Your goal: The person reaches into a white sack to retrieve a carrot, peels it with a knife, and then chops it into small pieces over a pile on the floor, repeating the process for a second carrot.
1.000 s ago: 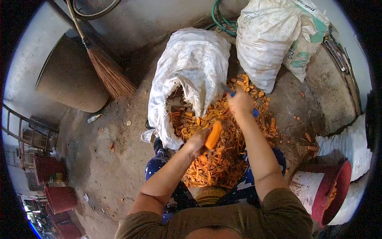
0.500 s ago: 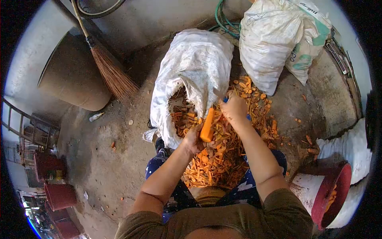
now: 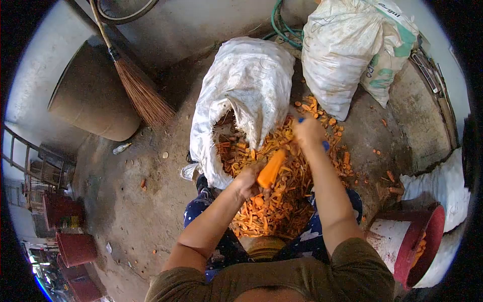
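My left hand is closed around the thick end of a peeled orange carrot, whose narrower end slants up and to the right. To the right of the carrot, my right hand grips a blue-handled knife; motion smears its blade. Hand and knife are apart from the carrot. Below both hands lies a heap of carrot peelings and cut pieces between my knees. A white woven sack lies just ahead, its torn mouth facing me, with dark contents and peelings at the opening.
Full white sacks stand at the upper right. A red-rimmed bucket with orange pieces tilts at the lower right. A stick broom leans on a large brown container. Red tubs stand at left.
My right hand has moved slightly right and down with the knife, away from the carrot tip. The carrot has shifted a little to the right and tilted further over in my left hand.
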{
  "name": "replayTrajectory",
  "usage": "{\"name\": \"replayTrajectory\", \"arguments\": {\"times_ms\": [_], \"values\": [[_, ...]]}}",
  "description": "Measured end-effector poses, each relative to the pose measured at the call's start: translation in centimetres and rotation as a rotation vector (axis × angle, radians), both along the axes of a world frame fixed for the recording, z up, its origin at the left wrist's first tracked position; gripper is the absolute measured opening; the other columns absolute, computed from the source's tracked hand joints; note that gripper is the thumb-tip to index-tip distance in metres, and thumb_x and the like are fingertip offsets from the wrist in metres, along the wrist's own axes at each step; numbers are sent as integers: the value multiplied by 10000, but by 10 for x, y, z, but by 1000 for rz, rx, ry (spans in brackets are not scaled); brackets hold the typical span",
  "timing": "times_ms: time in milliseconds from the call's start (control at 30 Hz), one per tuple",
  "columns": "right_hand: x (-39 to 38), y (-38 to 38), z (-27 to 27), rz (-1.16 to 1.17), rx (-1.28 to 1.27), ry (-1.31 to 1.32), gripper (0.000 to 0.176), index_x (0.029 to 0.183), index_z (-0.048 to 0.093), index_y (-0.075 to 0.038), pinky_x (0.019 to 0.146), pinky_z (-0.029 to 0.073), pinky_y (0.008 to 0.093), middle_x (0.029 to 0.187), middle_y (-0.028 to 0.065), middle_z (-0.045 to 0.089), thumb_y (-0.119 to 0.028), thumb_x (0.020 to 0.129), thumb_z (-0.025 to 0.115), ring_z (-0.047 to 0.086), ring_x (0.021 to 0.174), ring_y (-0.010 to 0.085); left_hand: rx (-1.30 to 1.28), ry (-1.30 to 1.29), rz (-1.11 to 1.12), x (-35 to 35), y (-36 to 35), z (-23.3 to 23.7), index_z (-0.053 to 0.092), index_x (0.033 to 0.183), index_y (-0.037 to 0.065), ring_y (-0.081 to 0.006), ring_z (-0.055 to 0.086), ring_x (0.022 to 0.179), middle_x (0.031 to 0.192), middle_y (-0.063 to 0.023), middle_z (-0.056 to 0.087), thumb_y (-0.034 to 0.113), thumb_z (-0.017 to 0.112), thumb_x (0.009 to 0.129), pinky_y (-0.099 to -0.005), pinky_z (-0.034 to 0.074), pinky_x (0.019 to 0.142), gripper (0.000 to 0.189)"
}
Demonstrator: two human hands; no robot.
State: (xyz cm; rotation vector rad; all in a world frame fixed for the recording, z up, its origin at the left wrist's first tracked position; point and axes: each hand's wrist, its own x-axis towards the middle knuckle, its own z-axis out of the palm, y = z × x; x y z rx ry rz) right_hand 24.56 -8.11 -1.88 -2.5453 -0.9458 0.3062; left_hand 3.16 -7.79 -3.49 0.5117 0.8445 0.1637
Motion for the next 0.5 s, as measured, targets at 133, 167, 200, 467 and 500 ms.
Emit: {"name": "replayTrajectory", "arguments": {"times_ms": [133,167,200,467,500], "values": [[49,-8,-18,-189,-148,20,423,927,586,8,653,477,410,758,152,619,-383,765,571,611,723,287,8,-136,-80,-19,6,9,420,1115,16,-207,569,616,842,-102,573,280,335,919,-308,484,460,339],[50,-6,-22,-205,-112,151,412,948,585,-12,614,466,397,787,148,619,-382,766,578,580,664,262,-5,-164,-67,-21,8,13,439,1099,19,-204,568,617,846,-100,579,277,346,915,-305,483,461,330],[47,-5,-18,-220,-77,282,403,970,584,-32,575,455,384,816,143,618,-382,768,584,549,605,237,-14,-182,-49,-21,11,10,470,1078,25,-202,566,627,862,-97,585,284,352,909,-297,475,458,332],[-35,-49,5,423,469,1740,255,893,598,-17,375,336,194,692,26,543,-248,785,601,433,438,49,32,-263,-67,-20,10,-16,454,1124,27,-184,582,671,861,-84,574,333,342,897,-322,506,511,396],[-37,-57,7,383,484,1686,255,907,592,-22,368,323,193,697,24,536,-243,781,606,414,427,49,34,-270,-62,-17,3,-9,454,1124,27,-184,582,671,861,-84,574,333,342,897,-322,506,511,396]]}}
